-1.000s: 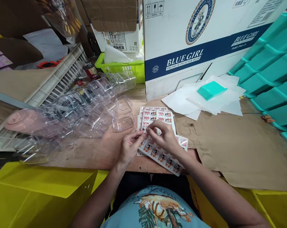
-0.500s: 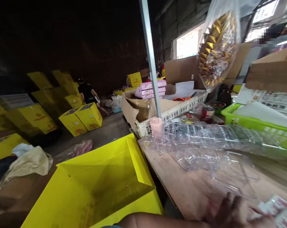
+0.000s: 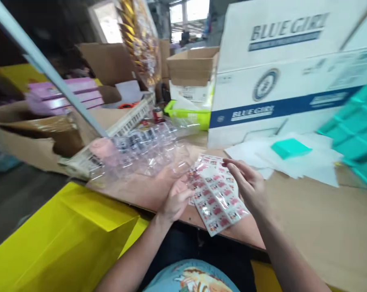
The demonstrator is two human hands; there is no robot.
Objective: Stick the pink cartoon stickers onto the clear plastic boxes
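Sheets of pink-and-white stickers [image 3: 216,194] lie at the front edge of the wooden table, between my hands. My left hand [image 3: 176,198] is at their left side with its fingers curled; something clear and hard to make out is at its fingertips. Over the upper right part of the sheets is my right hand [image 3: 247,182], thumb and forefinger pinched together at a sheet's edge; what they grip is too small to tell. Clear plastic trays [image 3: 153,152] are piled behind my left hand, beside a pink roll [image 3: 101,150].
An open yellow box [image 3: 64,243] stands at the lower left. A slanted metal post [image 3: 55,77] rises behind it. White papers with a teal block [image 3: 289,148], a large white carton [image 3: 262,73] and a teal crate [image 3: 358,134] are at the right. A green basket [image 3: 189,115] sits behind.
The view has swung right, bringing the white carton, teal crate and papers in. Both hands now show clearly at the sticker sheets; before, they were blurred at the lower right.
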